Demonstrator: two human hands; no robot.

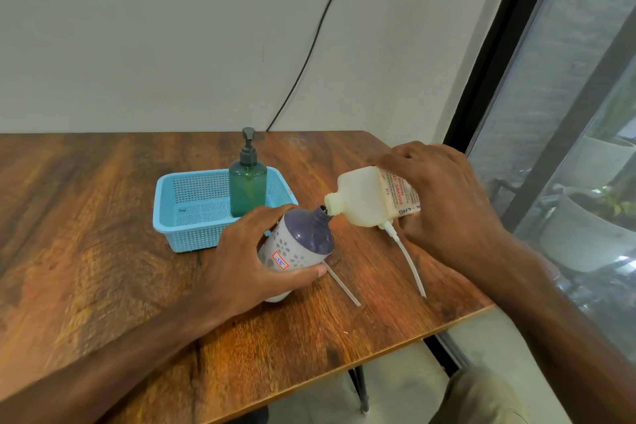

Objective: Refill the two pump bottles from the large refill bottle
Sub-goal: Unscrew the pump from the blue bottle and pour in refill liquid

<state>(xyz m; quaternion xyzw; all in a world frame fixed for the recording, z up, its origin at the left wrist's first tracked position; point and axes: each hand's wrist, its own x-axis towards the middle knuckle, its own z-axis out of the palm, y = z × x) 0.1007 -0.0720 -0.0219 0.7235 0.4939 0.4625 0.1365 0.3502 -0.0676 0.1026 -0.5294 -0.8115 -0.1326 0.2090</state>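
Fingers of my left hand [261,251] wrap the purple-topped pump bottle [297,244], tilted, its open neck aimed up toward my right. My right hand [444,196] clasps the refill bottle [364,198], lying almost level, mouth touching that neck. I should pour slowly, mouths aligned. Beyond, the green pump bottle [247,189] stands in the basket [192,231] on the worktop [103,217].

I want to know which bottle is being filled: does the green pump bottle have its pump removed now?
No, the green pump bottle stands in the blue basket with its pump on.
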